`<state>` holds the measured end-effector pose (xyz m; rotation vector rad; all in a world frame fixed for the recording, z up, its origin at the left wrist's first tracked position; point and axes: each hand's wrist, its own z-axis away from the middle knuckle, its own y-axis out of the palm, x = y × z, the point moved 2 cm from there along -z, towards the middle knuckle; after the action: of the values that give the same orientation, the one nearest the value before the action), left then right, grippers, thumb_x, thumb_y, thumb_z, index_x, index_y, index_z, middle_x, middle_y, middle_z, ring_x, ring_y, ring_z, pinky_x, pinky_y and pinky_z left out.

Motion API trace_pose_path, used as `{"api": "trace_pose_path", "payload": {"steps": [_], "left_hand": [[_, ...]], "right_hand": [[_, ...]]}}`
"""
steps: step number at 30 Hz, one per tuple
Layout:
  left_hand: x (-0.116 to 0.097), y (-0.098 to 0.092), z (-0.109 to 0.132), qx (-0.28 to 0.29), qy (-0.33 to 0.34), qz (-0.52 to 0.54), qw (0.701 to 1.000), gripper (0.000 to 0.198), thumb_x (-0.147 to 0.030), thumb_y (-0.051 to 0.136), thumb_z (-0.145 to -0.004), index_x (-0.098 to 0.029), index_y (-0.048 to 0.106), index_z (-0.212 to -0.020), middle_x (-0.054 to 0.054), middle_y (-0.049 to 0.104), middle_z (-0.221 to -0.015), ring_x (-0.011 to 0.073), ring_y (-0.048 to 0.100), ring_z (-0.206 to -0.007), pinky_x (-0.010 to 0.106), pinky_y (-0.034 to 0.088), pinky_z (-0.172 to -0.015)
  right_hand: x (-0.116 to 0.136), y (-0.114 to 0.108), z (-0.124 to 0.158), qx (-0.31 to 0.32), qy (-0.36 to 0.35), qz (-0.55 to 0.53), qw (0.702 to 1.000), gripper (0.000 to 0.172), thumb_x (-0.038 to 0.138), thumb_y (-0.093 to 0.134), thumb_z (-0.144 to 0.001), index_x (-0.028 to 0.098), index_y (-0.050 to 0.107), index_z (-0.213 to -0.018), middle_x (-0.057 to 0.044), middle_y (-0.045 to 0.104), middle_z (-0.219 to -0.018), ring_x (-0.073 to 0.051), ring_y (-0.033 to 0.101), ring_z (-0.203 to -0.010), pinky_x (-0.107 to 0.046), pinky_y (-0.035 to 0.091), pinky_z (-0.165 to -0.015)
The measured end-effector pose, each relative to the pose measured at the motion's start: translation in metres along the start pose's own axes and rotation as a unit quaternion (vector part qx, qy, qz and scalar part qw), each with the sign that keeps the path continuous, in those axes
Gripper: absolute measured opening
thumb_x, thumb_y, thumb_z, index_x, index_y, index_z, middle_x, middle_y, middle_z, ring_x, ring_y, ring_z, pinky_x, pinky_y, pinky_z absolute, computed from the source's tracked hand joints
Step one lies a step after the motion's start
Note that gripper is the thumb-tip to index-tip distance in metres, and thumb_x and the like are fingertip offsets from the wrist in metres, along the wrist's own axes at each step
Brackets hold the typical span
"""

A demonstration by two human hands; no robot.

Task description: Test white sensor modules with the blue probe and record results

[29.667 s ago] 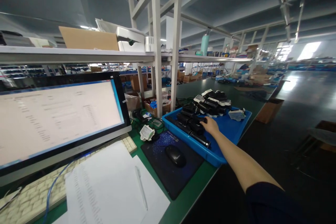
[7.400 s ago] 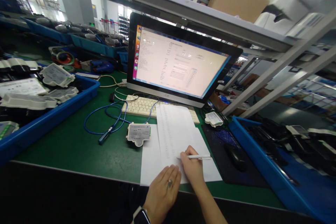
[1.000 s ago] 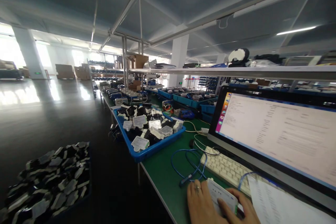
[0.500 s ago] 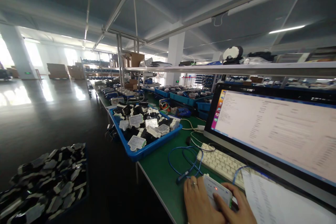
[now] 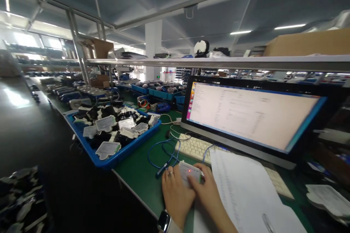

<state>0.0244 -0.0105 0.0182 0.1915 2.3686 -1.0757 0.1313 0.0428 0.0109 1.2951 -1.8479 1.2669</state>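
A small white device [image 5: 189, 172] with a red light lit on its face lies on the green bench near the front edge. My left hand [image 5: 175, 194], with a ring and a watch, cups its left side, fingers curled against it. My right hand [image 5: 208, 192] grips its right side, with fingers over its top. A blue cable [image 5: 164, 154] loops just behind the device. White paper sheets [image 5: 243, 189] lie to the right of my hands, with a pen [image 5: 267, 222] on them.
A blue tray [image 5: 109, 160] heaped with black and white devices stands to the left. A cream keyboard [image 5: 195, 148] and a lit monitor [image 5: 251, 114] sit behind my hands. A shelf [image 5: 218, 62] with a cardboard box runs overhead. More devices fill a bin [image 5: 22, 204] on the floor at the lower left.
The view has swung to the right, so the monitor now sits near the middle. Both hands stay on the white device, whose red light came on half a second ago.
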Motion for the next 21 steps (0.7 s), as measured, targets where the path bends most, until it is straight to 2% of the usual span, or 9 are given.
{"api": "trace_pose_path", "payload": {"steps": [6,21], "left_hand": [[-0.001,-0.004,-0.002,0.006,0.031,-0.03,0.999,0.029,-0.016,0.052,-0.075,-0.013,0.052,-0.104,0.008,0.055,-0.092,0.0246,0.052,-0.092,0.037,0.039,-0.087],[0.001,-0.004,-0.003,0.003,0.057,-0.067,0.996,0.028,-0.02,0.051,-0.077,-0.012,0.051,-0.104,0.009,0.056,-0.092,0.0258,0.053,-0.093,0.037,0.04,-0.084]], "right_hand": [[0.007,0.0,0.003,-0.025,-0.006,-0.004,1.0,0.022,0.028,0.057,-0.066,0.022,0.059,-0.087,-0.004,0.059,-0.089,-0.025,0.055,-0.088,-0.036,0.046,-0.079],[0.013,-0.001,0.002,-0.016,-0.006,0.002,1.0,0.023,0.021,0.057,-0.066,0.02,0.059,-0.089,-0.003,0.055,-0.089,-0.024,0.053,-0.089,-0.034,0.044,-0.079]]}}
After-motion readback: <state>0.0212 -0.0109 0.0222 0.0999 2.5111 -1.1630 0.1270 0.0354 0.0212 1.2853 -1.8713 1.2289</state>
